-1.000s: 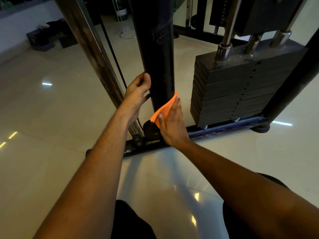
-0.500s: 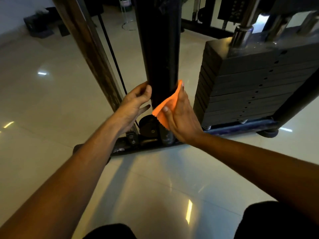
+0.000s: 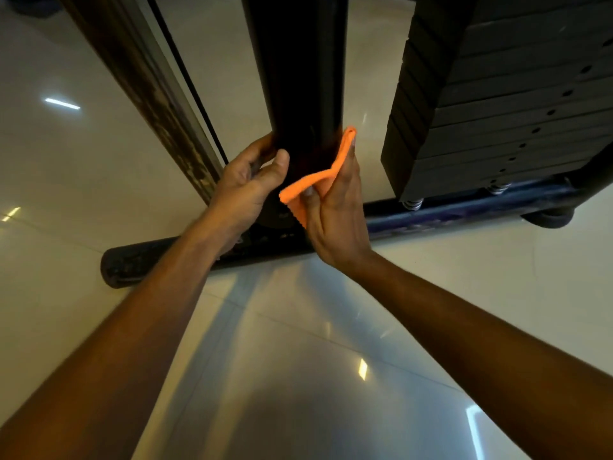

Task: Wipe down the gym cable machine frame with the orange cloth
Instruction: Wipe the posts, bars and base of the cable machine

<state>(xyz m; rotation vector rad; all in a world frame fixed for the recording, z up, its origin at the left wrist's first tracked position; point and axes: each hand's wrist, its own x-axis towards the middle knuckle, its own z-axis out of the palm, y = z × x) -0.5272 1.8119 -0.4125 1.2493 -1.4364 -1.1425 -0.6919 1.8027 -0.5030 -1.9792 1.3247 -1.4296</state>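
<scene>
Pressing the orange cloth against the black upright, your right hand pinches it by thumb and fingers. Your left hand curls around the post opposite; keep that brace and wipe with firm, overlapping strokes.

L hand curled w/ thumb out, R hand fingers straight, both arms extended

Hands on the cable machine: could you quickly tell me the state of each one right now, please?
Left hand: fingers curled round the black upright post, gripping it.
Right hand: holding the orange cloth against the post, thumb pinning it.
</scene>
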